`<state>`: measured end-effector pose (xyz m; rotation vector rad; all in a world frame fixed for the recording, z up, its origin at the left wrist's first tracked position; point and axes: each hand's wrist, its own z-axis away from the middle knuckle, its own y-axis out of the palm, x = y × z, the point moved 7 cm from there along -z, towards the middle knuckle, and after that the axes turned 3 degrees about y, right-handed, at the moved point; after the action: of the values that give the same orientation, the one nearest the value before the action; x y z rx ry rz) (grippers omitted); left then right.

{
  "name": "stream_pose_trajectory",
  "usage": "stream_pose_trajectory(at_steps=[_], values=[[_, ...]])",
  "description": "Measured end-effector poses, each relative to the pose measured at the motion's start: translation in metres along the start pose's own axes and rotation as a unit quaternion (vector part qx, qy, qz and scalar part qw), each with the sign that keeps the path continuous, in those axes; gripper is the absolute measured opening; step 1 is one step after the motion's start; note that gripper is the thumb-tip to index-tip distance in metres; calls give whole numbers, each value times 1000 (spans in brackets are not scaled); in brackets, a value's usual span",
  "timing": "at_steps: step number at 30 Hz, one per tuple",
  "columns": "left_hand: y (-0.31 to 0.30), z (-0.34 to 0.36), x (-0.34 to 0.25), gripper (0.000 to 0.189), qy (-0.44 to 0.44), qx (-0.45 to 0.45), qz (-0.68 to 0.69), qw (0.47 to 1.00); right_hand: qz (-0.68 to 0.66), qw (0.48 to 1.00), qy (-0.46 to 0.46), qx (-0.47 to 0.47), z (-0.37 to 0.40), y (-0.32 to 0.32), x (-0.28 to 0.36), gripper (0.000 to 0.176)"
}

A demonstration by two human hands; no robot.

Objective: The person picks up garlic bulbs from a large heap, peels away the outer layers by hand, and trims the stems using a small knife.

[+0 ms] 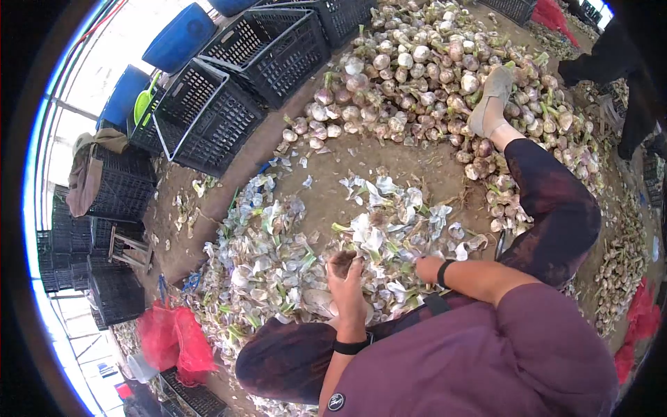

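Observation:
My left hand (345, 278) is raised over a heap of garlic skins (267, 240), its fingers curled in. A dark brownish patch shows at its fingertips; what it holds, if anything, is too small to name. To its right, my right hand (429, 269) is closed low over more pale skins, with its fingers mostly hidden. Bright white peel (367, 235) with green bits lies just beyond both hands. A large pile of garlic bulbs (417, 76) spreads ahead, and my shoe (495, 90) rests against its right part.
Black plastic crates (215, 132) line the left, with blue tubs (179, 36) and a green scoop (144, 104) behind. Red net bags (174, 340) lie at lower left. A small wooden stool (130, 250) stands near stacked crates. More garlic (622, 271) lies at right; a person's dark-clothed leg (636, 104) shows there.

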<state>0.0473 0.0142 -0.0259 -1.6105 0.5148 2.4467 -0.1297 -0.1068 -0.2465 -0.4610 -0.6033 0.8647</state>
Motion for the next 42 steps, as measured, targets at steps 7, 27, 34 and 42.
stream_pose_trajectory(at_steps=[7,27,34,42], values=[[6,-2,1,34,-27,7,11,1000,-27,994,-6,106,2,-48,2,21],[45,30,-6,67,-26,263,61,962,-448,816,-202,-304,154,-263,106,9],[47,38,-29,72,-38,279,209,936,-755,626,-155,-117,123,-253,89,28],[37,30,-18,67,-8,245,89,965,-321,807,-336,-364,183,-280,124,27]])
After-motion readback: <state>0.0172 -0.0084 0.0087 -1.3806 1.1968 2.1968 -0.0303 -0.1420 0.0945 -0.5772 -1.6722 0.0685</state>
